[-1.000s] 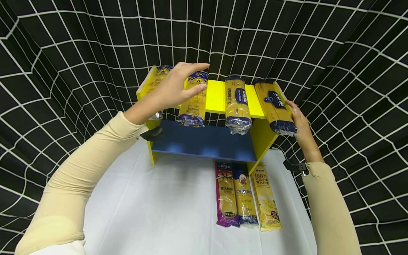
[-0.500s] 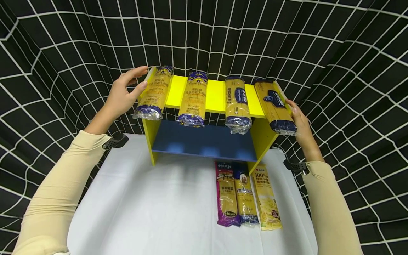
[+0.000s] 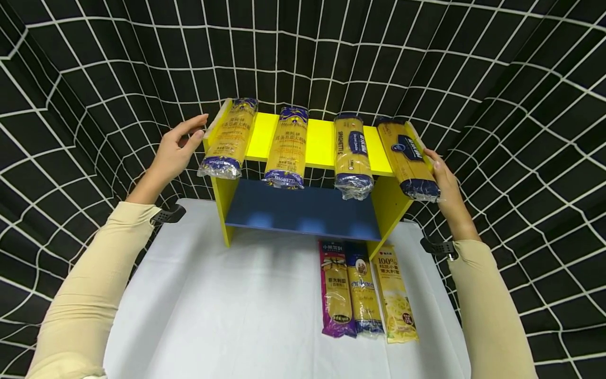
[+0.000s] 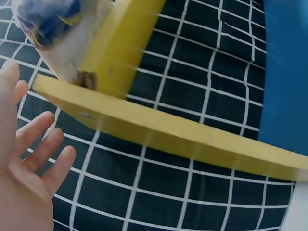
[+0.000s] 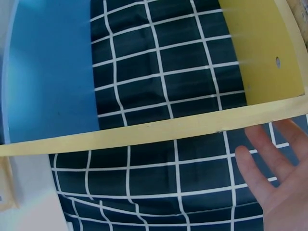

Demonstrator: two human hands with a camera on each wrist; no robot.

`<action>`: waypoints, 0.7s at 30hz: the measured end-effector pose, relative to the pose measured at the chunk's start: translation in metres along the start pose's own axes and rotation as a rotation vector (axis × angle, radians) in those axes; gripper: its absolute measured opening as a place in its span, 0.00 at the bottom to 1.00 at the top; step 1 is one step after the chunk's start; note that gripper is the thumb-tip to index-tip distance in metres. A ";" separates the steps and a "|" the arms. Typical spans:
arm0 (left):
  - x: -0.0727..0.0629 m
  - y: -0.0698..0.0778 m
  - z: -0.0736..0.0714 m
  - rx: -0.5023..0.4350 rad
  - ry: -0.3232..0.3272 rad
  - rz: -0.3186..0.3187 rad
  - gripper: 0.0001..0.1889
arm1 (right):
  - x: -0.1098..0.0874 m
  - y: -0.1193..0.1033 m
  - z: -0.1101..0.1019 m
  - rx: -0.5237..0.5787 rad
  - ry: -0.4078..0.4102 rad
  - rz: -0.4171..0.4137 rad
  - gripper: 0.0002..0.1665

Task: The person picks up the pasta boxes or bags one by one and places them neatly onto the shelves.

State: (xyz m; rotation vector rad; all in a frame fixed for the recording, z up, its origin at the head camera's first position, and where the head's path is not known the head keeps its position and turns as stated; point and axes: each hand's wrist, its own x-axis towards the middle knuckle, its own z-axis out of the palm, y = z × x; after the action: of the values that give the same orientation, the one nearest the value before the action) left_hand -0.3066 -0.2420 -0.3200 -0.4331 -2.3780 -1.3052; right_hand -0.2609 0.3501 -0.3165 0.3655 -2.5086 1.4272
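A yellow shelf unit [image 3: 319,143] with a blue lower board [image 3: 303,208] stands on the table. Two blue-and-gold spaghetti packs, the leftmost spaghetti pack [image 3: 233,134] and its neighbour [image 3: 287,145], lie on top at the left. Further right lie another spaghetti pack [image 3: 351,150] and a dark-labelled pasta pack [image 3: 406,158]. My left hand [image 3: 172,150] hovers just outside the left side panel, its fingers loosely bent and holding nothing; the left wrist view shows a gap to the panel [image 4: 159,127]. My right hand [image 3: 447,184] touches the outside of the right panel [image 5: 159,127] with fairly straight fingers.
Three more packs lie on the white tablecloth [image 3: 246,305] under the unit's right side: a magenta pasta pack [image 3: 337,295], a blue ankara pack [image 3: 363,295] and a pale yellow pack [image 3: 395,300]. Black curtain [image 3: 303,52] with a white grid surrounds the table.
My left hand has moved left, from above the left spaghetti packs to outside the unit's left panel, then slightly further away. My right hand and the packs have stayed in place.
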 end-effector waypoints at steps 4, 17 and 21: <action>-0.002 -0.008 0.002 -0.011 -0.035 -0.014 0.22 | 0.001 -0.001 -0.001 -0.007 0.001 0.011 0.31; -0.008 -0.009 0.011 -0.087 -0.026 -0.052 0.22 | 0.008 0.021 -0.003 -0.012 0.016 0.021 0.31; -0.013 0.003 0.013 -0.135 0.014 -0.023 0.22 | 0.012 0.030 -0.005 -0.005 0.020 0.016 0.31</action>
State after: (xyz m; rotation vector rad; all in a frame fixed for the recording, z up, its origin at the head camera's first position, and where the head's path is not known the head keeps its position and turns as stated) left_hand -0.2965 -0.2302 -0.3300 -0.4351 -2.2987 -1.4798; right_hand -0.2816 0.3681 -0.3348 0.3290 -2.5040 1.4231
